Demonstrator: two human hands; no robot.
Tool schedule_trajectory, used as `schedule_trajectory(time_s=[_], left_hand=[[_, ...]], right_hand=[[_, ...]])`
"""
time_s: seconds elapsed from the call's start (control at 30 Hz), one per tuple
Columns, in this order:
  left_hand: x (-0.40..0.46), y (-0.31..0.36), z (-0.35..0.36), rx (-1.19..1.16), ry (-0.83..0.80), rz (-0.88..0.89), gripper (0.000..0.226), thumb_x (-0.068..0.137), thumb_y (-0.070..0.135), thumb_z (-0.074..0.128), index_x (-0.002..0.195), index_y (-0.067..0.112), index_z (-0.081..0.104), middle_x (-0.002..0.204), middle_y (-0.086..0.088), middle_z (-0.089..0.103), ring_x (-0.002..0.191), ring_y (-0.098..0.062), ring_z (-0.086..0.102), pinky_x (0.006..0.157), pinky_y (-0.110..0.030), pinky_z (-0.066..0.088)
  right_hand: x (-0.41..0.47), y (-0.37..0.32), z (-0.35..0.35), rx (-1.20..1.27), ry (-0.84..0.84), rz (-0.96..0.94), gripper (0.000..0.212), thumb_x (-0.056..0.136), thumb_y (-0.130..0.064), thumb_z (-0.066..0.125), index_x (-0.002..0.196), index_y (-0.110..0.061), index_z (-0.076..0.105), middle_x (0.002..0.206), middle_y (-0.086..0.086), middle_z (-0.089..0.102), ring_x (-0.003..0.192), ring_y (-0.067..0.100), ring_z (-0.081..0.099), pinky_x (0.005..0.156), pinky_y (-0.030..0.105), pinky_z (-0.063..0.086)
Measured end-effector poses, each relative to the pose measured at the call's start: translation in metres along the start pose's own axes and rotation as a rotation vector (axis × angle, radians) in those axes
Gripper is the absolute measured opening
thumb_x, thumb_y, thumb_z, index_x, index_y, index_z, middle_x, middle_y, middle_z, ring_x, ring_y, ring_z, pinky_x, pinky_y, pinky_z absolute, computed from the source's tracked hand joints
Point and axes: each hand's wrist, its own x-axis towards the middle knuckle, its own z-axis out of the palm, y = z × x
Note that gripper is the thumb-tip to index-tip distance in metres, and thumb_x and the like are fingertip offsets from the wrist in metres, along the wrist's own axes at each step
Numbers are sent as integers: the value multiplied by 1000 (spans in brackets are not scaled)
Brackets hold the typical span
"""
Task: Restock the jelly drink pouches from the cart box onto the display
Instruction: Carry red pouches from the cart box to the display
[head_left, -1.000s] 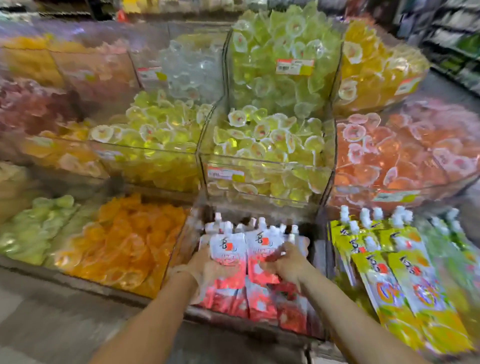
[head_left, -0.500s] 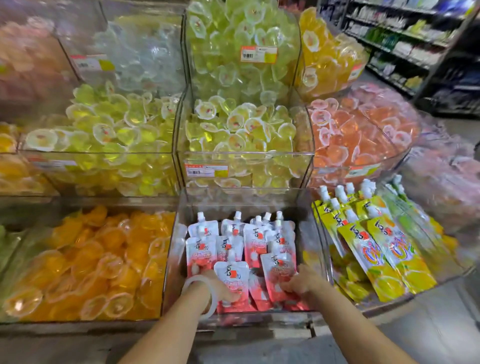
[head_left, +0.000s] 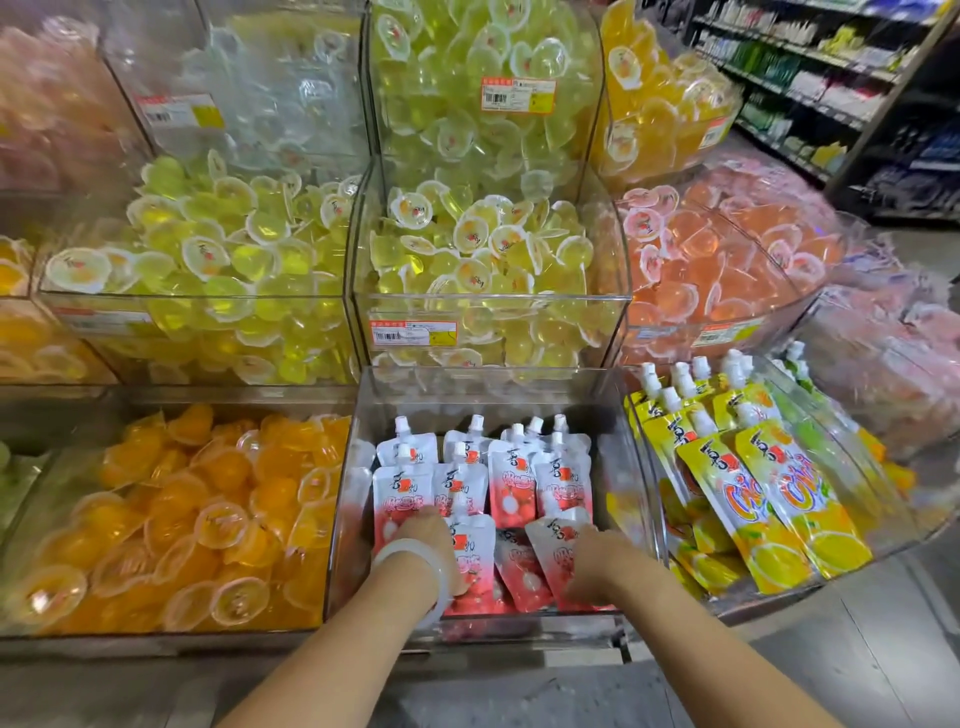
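Note:
Several red-and-white jelly drink pouches (head_left: 511, 483) stand in rows inside a clear display bin (head_left: 493, 376) at the bottom centre. Both of my hands reach into the front of that bin. My left hand (head_left: 423, 532), a white bangle on its wrist, presses on the left edge of a front pouch (head_left: 472, 558). My right hand (head_left: 592, 558) lies on a tilted front pouch (head_left: 550, 545) and grips it. My fingertips are hidden among the pouches. The cart box is out of view.
Yellow lemon pouches (head_left: 753, 493) fill the bin to the right. Orange jelly cups (head_left: 182, 519) fill the bin to the left. Bins of green-yellow cups (head_left: 478, 249) and pink cups (head_left: 717, 260) stack behind. A store aisle with shelves (head_left: 810, 67) runs at the upper right.
My hands carried a bunch of red pouches down into the bin and set them in the front row. Both hands now sit lower, on the front pouches. The camera has moved closer.

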Motion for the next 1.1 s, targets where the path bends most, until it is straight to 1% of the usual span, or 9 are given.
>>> schedule_trajectory(time_s=[0.1,0.27,0.33,0.47,0.53,0.63,0.73,0.97,1.1], left_hand=[[-1,2,3,-35,-9,51,99,77,26,75,150,12,9,144,-10,40,132,-29,42,110,-40,36],[0,1,10,-32,-1,55,102,79,24,72,150,13,-1,131,-10,53,113,-26,58,97,-37,48],[-3,3,4,10,-2,78,95,80,27,71,150,12,8,134,-10,50,117,-26,55,100,-37,46],[-13,13,-26,-31,96,178,65,86,28,63,140,12,31,135,-10,40,119,-29,50,96,-37,45],[-23,26,-48,-27,174,259,66,84,35,64,138,14,32,138,-11,36,124,-31,44,96,-37,41],[-41,56,-84,-24,292,349,71,79,33,70,138,16,34,138,-11,37,129,-33,37,103,-39,38],[-65,93,-111,1,384,426,73,80,35,70,139,14,33,138,-14,40,130,-33,36,104,-39,37],[-125,214,-82,136,469,647,69,79,38,69,135,14,37,140,-11,36,132,-32,31,106,-41,35],[-155,304,-39,200,424,764,67,81,34,67,137,14,36,140,-10,36,133,-31,29,107,-40,36]], right_hand=[[-2,-1,7,9,84,-25,67,92,-19,48,149,-15,13,134,17,47,125,31,46,100,36,42],[-7,-1,-2,-33,49,-83,59,94,-15,39,148,-12,16,136,15,50,125,32,48,100,39,40],[-14,-5,-9,-68,53,-109,56,95,-12,38,147,-11,19,138,16,48,127,33,46,102,41,39],[-26,-14,-27,-16,168,-179,35,94,-18,45,128,-10,46,132,13,51,123,31,49,98,40,44],[-30,-12,-41,106,277,-201,32,92,-24,51,120,-10,51,127,13,53,119,32,51,92,38,46],[-44,3,-72,179,473,-222,39,90,-28,57,124,-10,50,124,14,52,118,33,49,90,37,45],[-62,36,-102,193,628,-172,44,90,-31,57,128,-11,50,125,15,54,119,33,49,91,36,43],[-100,158,-93,173,610,55,65,87,-41,59,139,-11,33,136,17,43,127,35,40,103,38,35],[-125,249,-65,252,596,204,61,86,-39,59,134,-8,36,134,17,44,126,35,40,103,41,38]])
